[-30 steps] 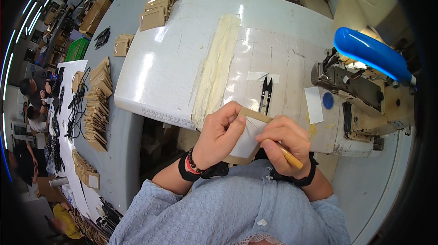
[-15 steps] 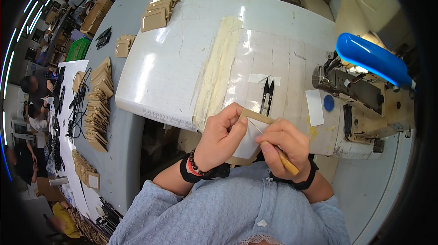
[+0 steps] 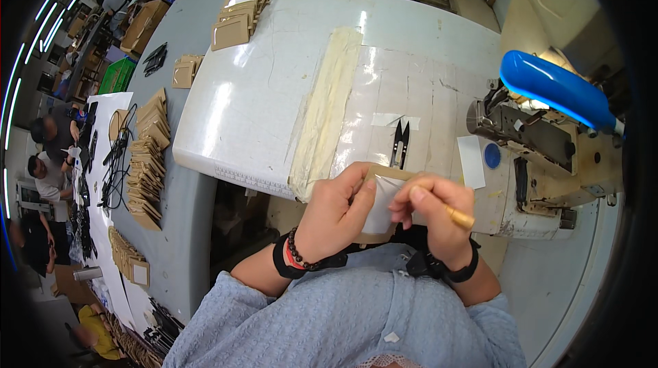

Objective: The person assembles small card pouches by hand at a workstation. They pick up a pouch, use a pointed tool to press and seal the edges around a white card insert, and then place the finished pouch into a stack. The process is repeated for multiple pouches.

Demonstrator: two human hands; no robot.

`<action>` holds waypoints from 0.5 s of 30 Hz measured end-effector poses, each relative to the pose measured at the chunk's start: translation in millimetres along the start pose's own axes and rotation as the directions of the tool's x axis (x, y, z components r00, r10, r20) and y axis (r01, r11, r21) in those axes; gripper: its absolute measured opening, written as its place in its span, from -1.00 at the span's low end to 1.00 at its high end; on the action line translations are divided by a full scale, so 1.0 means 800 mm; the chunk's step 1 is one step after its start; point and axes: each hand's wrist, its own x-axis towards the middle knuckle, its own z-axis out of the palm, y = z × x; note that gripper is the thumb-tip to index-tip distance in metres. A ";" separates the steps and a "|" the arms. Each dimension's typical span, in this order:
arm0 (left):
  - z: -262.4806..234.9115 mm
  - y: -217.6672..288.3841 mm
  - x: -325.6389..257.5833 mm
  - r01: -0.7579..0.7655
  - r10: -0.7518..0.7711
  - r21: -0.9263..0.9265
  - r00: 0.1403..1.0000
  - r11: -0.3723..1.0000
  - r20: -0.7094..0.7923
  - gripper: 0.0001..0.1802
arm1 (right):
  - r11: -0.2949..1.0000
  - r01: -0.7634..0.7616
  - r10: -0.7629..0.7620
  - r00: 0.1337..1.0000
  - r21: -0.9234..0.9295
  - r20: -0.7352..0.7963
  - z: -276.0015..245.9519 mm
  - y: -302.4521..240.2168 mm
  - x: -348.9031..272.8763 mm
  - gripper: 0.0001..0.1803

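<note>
At the near edge of the white counter point(image 3: 260, 94), my left hand point(image 3: 336, 214) is closed around a small tan card piece with a white panel point(image 3: 379, 205), thumb pressing its upper edge, while my right hand point(image 3: 432, 214) is pinched shut on a slim wooden stick point(image 3: 458, 216) whose tip I cannot see behind the fingers. The piece sits off the counter, held between both hands just above my lap, near the black thread snips point(image 3: 399, 143) and left of the sewing machine point(image 3: 541, 155). It looks flat, stiff and thin, tan at the border, pale and slightly glossy in the middle. I judge the risk to be the stick slipping under pressure and creasing or scratching the panel, or the piece sliding from the left thumb's light hold and dropping below the counter's edge.
</note>
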 end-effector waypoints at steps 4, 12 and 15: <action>0.001 -0.002 -0.002 -0.040 0.039 0.031 0.998 0.999 0.045 -0.77 | 0.866 -0.312 0.293 0.950 0.389 0.109 -0.023 -0.001 0.015 -0.72; 0.002 0.013 -0.004 -0.021 0.020 0.010 0.998 1.000 0.056 -0.76 | 0.832 -0.283 0.256 0.959 0.477 0.121 -0.025 0.014 0.014 -0.72; 0.005 0.005 -0.004 0.001 0.002 -0.057 0.999 0.998 0.042 -0.76 | 0.948 -0.184 0.196 0.980 0.258 -0.020 -0.010 0.000 0.003 -0.79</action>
